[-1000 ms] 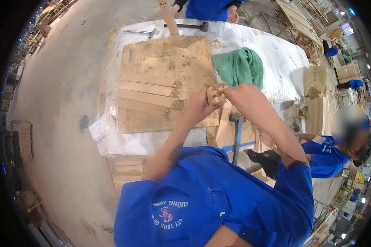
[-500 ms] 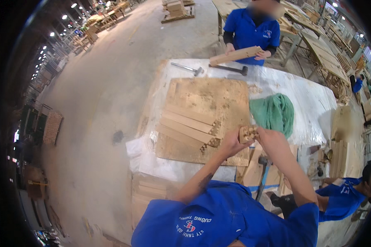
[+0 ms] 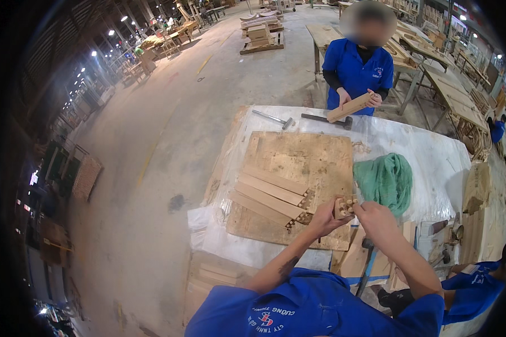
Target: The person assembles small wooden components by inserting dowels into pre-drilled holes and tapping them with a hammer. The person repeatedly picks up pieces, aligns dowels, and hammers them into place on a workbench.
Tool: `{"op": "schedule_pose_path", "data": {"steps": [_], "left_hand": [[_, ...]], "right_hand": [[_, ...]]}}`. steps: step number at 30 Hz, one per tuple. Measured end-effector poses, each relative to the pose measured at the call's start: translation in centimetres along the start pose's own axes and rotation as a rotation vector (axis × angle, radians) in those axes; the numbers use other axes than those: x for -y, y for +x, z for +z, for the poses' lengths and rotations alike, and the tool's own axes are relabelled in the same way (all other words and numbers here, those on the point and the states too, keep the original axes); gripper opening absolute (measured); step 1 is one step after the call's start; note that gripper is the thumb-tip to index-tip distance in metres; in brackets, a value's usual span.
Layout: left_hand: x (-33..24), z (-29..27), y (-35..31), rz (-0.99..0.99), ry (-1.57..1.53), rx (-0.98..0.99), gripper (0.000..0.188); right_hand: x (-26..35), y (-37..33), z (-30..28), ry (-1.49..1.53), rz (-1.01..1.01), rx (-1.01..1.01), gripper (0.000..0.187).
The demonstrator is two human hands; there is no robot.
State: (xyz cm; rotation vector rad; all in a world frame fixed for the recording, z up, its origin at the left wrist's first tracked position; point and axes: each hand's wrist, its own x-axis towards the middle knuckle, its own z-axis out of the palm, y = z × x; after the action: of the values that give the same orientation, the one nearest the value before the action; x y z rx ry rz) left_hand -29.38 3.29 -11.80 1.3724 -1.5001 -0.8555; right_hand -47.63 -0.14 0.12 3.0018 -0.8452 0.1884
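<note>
My left hand [image 3: 327, 219] is wrapped round a wooden piece [image 3: 339, 209] held above the near right corner of the worn board. Several pale wooden dowels [image 3: 349, 206] stick out of its end. From the right, my right hand [image 3: 378, 218] reaches in with its fingers pinched at one of these dowels; the fingertips are partly hidden. Left of my hands, several wooden slats [image 3: 272, 188] lie fanned out on the board [image 3: 298, 147], their right ends showing dowels. Below my right forearm lies a hammer [image 3: 367, 244] with a blue handle.
A bunched green cloth [image 3: 383, 180] lies right of the board on the plastic-covered table [image 3: 433, 151]. A metal hammer [image 3: 272, 119] and a dark mallet [image 3: 327, 119] rest at the far edge. Across the table a co-worker [image 3: 358, 73] holds wooden slats; another person [image 3: 478, 292] is at lower right.
The view has tilted up, so the table sits lower in it. The co-worker's slats have swung to a steeper angle. My hands remain together at the dowelled piece.
</note>
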Motion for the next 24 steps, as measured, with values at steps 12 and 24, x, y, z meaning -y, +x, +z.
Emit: {"op": "schedule_pose_path", "data": {"steps": [12, 24], "left_hand": [[-0.3, -0.2, 0.2, -0.023, -0.055, -0.010, 0.057], [1.4, -0.3, 0.0, -0.072, -0.157, -0.087, 0.050]], "right_hand": [[-1.4, -0.1, 0.6, 0.101, 0.000, -0.017, 0.020], [-3.3, -16.5, 20.7, 0.454, 1.245, -0.605, 0.035]]}}
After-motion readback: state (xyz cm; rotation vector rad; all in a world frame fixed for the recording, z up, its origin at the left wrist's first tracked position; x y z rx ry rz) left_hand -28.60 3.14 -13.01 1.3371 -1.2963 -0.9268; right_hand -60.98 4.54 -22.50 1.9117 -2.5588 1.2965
